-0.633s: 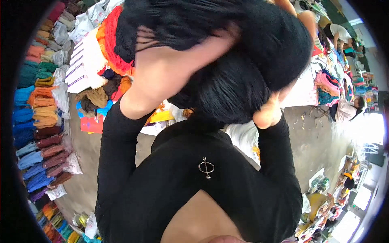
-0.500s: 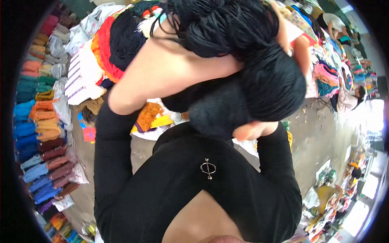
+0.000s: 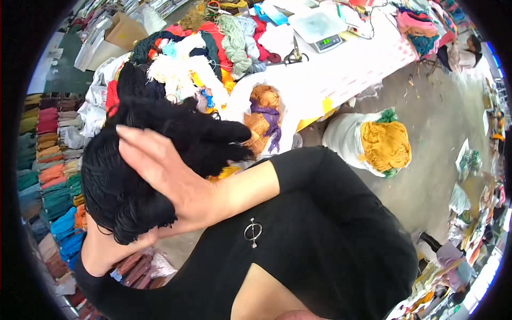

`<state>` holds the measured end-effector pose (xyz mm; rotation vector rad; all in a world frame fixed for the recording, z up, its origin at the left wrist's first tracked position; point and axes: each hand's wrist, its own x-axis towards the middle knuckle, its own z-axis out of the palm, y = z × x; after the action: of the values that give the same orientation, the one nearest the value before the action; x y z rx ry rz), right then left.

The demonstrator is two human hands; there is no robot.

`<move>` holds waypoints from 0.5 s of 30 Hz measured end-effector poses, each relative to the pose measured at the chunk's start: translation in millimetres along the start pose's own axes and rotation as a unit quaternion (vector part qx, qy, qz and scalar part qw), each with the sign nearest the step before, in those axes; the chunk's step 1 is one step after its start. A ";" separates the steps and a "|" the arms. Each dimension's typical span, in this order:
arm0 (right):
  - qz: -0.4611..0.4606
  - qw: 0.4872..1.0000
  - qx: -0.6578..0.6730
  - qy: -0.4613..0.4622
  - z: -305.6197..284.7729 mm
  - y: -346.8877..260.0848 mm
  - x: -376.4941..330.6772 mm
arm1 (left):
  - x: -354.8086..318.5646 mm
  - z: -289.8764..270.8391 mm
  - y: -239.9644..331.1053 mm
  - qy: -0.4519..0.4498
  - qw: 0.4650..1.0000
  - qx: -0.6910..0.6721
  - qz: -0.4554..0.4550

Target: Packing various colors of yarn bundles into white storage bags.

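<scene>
A thick bundle of black yarn skeins [image 3: 128, 186] is held up at the left, in front of my body. My right hand [image 3: 165, 170] reaches across and presses round it, fingers lying over the strands. My left forearm [image 3: 109, 245] comes up from the lower left beneath the bundle; the yarn hides my left hand and its fingers. Loose black strands [image 3: 213, 133] trail rightward towards the table's near edge. Behind the bundle lie a cream yarn skein [image 3: 178, 74] and a pale green skein [image 3: 234, 42].
On the white-covered table [image 3: 330, 80] are a digital scale [image 3: 320, 32] and scissors [image 3: 295, 55]. An open bag of orange yarn [image 3: 261, 114] stands at its near edge. A white sack [image 3: 346, 136] with mustard yarn is on the floor. Stacked coloured yarn [image 3: 50, 176] lines the left.
The black yarn bundle has swung from upper centre to the left, with my right arm crossing my chest. My view has turned, bringing the scale and the mustard yarn sack into sight.
</scene>
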<state>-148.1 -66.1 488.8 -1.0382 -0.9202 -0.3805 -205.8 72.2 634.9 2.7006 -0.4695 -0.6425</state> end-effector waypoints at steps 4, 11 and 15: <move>0.066 0.975 0.063 -0.201 -73.3 36.4 -15.0 | 23.2 10.8 -14.6 0.115 0.977 -0.147 -0.107; 0.412 0.768 -0.485 -0.063 -279.4 220.3 -182.4 | 119.6 -24.9 54.4 -0.331 0.917 0.129 0.181; 0.576 0.720 -0.379 -0.078 -331.0 267.4 -229.3 | 213.3 1.3 61.0 -0.244 0.875 0.285 0.306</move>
<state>50.2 -253.0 89.6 -2.2053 -0.0558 0.4626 -40.8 -64.6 577.6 2.5812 -1.8045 -1.1111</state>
